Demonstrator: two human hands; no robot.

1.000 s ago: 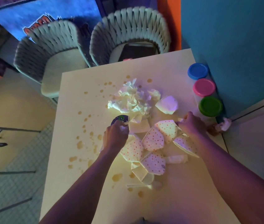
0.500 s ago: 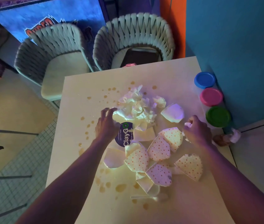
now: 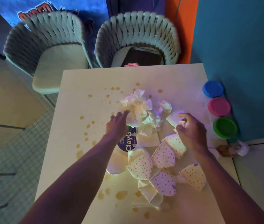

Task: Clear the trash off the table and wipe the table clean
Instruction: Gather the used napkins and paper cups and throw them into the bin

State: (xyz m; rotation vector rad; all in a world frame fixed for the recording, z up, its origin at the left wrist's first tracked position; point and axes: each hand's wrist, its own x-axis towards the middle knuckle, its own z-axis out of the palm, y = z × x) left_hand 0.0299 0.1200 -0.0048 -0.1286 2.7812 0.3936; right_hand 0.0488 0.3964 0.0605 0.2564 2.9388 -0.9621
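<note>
Paper cup [image 3: 175, 117], seemingly newly gripped

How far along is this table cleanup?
Barely started. Nothing looks cleared: the crumpled napkins and dotted paper cups lie heaped on the table. In hand: the right hand grips a plain cup; the left hand reaches for the napkins. Left: all the trash, then wiping the brown spills.

Three lidded tubs stand in a row along the teal wall [image 3: 241, 46]: blue tub [image 3: 212, 89], pink tub [image 3: 219, 106], green tub [image 3: 225, 127]. Two woven chairs [image 3: 47, 50] face the tiled floor [image 3: 6, 167].
</note>
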